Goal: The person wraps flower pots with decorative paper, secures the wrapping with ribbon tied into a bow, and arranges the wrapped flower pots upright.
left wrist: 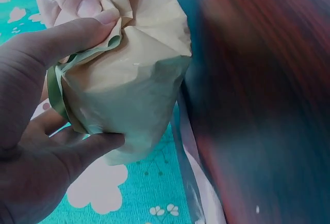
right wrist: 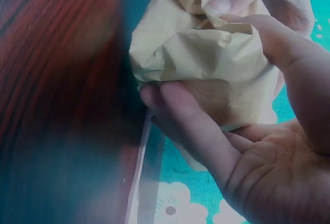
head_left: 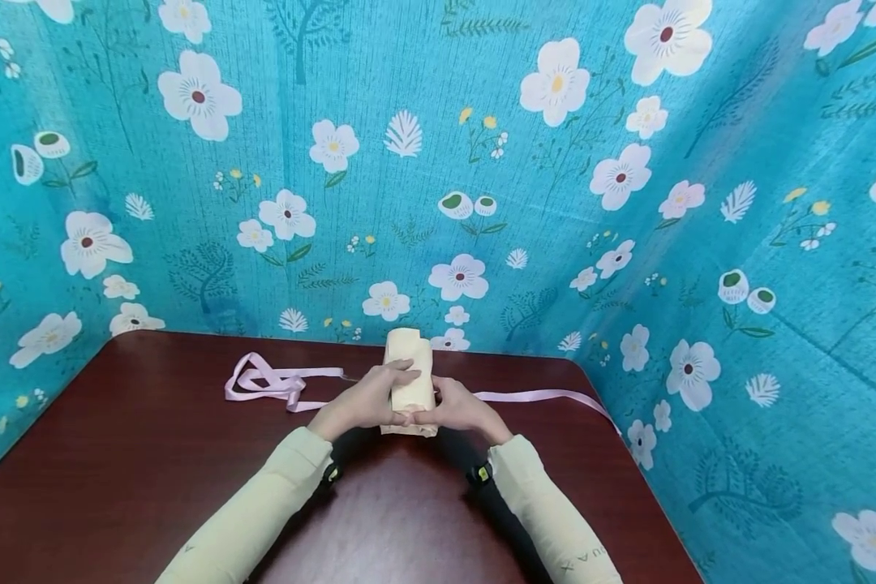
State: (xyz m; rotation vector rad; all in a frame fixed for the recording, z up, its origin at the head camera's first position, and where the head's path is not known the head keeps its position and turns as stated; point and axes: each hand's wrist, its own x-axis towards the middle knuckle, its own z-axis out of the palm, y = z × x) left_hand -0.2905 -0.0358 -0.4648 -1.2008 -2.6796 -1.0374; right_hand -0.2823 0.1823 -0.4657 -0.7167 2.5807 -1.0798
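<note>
A bundle wrapped in tan paper is held up between both hands over the far part of the table. Its near end is gathered into creased folds, seen close in the left wrist view and the right wrist view. My left hand grips its left side, fingers around it and thumb pressed on the folded end. From the right my right hand holds it, the thumb on the folds and the fingers curled under. What the paper encloses is hidden.
A pink ribbon lies in loose loops at the left, and its other stretch runs to the table's right edge. The dark red table meets a blue flowered cloth behind and at the right.
</note>
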